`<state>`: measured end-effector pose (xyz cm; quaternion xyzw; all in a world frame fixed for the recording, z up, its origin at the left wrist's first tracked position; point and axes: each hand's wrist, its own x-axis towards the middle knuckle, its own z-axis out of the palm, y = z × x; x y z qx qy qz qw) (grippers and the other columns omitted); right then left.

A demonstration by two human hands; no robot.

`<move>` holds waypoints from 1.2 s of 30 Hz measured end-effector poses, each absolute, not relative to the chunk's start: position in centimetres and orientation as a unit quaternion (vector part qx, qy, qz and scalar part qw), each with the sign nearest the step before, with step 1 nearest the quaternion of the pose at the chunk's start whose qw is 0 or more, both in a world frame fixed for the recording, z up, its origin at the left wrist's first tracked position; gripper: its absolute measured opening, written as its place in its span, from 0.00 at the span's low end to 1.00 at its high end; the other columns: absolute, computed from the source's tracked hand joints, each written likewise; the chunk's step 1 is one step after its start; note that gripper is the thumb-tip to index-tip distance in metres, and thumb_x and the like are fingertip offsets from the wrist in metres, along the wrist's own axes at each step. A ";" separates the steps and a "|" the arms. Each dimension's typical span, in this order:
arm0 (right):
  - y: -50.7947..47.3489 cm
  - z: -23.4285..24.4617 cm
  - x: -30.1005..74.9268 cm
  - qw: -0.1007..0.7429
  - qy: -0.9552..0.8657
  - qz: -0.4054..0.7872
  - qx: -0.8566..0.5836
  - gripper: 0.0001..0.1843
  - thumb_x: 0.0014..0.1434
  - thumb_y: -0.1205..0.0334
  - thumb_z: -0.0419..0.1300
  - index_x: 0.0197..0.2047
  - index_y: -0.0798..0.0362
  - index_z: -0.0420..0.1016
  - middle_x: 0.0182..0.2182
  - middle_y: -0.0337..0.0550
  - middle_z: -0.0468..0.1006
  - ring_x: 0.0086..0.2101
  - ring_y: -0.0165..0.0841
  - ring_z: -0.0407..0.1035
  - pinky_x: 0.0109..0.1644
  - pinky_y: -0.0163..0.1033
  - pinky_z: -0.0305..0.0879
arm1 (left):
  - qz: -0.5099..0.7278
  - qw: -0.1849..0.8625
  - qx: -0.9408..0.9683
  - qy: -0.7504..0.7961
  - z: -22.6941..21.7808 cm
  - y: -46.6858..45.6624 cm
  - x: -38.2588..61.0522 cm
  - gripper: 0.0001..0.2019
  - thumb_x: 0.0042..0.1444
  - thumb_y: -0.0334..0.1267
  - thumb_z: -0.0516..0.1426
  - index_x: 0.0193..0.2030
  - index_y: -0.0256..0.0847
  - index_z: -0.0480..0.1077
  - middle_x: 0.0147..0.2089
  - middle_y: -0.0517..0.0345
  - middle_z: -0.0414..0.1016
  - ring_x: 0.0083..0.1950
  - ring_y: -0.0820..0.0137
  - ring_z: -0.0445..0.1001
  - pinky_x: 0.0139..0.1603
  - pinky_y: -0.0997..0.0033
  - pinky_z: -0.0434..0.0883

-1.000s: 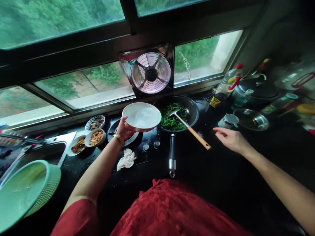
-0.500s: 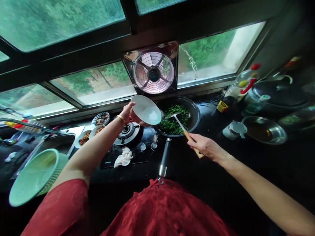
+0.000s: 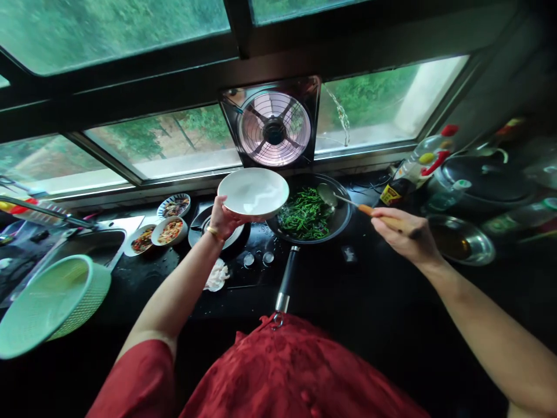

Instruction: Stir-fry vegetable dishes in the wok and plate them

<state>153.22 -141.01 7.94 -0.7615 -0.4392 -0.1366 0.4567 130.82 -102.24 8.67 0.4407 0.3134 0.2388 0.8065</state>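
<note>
Black counter by the window, greens in the wok, filled bowls far left. Left hand grips a white bowl, right hand clutches a spatula.

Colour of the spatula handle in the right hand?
Tan-brown, wood-like; shows best in the head view, where the right hand grips the spatula handle.

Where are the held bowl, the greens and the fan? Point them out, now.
Held bowl (image 3: 253,191): head view, on its inner surface.
Greens (image 3: 307,215): head view, mid-heap.
Fan (image 3: 274,133): head view, on its hub.
</note>
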 end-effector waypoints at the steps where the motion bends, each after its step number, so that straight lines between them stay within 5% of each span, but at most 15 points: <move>1: -140.2 7.9 154.0 0.453 -0.423 -0.144 -0.772 0.11 0.59 0.54 0.59 0.39 0.51 0.78 0.38 0.46 0.82 0.38 0.39 0.78 0.48 0.45 0.75 | 0.243 0.807 0.432 0.320 8.4 -103.0 130.0 0.31 0.54 0.53 0.52 0.59 0.31 0.66 0.42 0.39 0.77 0.46 0.51 0.76 0.42 0.55 0.77; 9: -132.5 4.3 157.1 0.601 -0.266 0.026 -0.753 0.11 0.51 0.56 0.60 0.34 0.55 0.76 0.28 0.46 0.81 0.33 0.39 0.78 0.40 0.44 0.76 | 0.331 0.777 0.385 0.372 7.2 -106.5 122.5 0.29 0.55 0.47 0.52 0.62 0.38 0.65 0.46 0.45 0.77 0.41 0.58 0.77 0.31 0.66 0.77; 17: -138.2 11.2 150.1 0.429 -0.556 0.000 -0.712 0.10 0.55 0.56 0.61 0.38 0.47 0.80 0.45 0.44 0.81 0.45 0.39 0.77 0.54 0.44 0.74 | 0.399 0.744 0.365 0.392 5.4 -108.0 114.9 0.29 0.53 0.42 0.54 0.64 0.46 0.64 0.50 0.51 0.78 0.51 0.56 0.77 0.44 0.58 0.79; 21: -136.7 9.9 147.1 0.343 -0.619 0.002 -0.707 0.10 0.56 0.61 0.57 0.36 0.50 0.80 0.45 0.47 0.81 0.46 0.40 0.77 0.53 0.44 0.74 | 0.407 0.748 0.342 0.397 4.2 -108.5 112.9 0.28 0.53 0.41 0.54 0.63 0.45 0.65 0.51 0.51 0.78 0.54 0.53 0.75 0.48 0.54 0.78; 26: -137.3 7.3 145.2 0.255 -0.651 0.036 -0.714 0.12 0.57 0.66 0.56 0.41 0.48 0.80 0.57 0.46 0.74 0.49 0.38 0.75 0.53 0.39 0.72 | 0.395 0.765 0.323 0.393 3.3 -108.3 111.2 0.27 0.54 0.41 0.53 0.62 0.45 0.67 0.53 0.51 0.77 0.58 0.53 0.73 0.50 0.55 0.77; 31: -137.2 6.5 146.3 0.252 -0.604 -0.005 -0.756 0.11 0.57 0.65 0.56 0.39 0.53 0.80 0.55 0.52 0.75 0.50 0.42 0.75 0.55 0.45 0.72 | 0.400 0.767 0.337 0.372 3.5 -107.3 110.6 0.28 0.53 0.40 0.55 0.63 0.48 0.65 0.55 0.52 0.76 0.60 0.53 0.71 0.50 0.56 0.78; 36: -140.2 10.7 144.5 0.255 -0.643 -0.042 -0.721 0.11 0.58 0.64 0.59 0.44 0.48 0.79 0.55 0.47 0.76 0.49 0.38 0.75 0.54 0.40 0.73 | 0.381 0.790 0.338 0.341 4.2 -107.0 111.7 0.29 0.53 0.40 0.56 0.64 0.46 0.64 0.56 0.50 0.75 0.60 0.51 0.70 0.51 0.53 0.77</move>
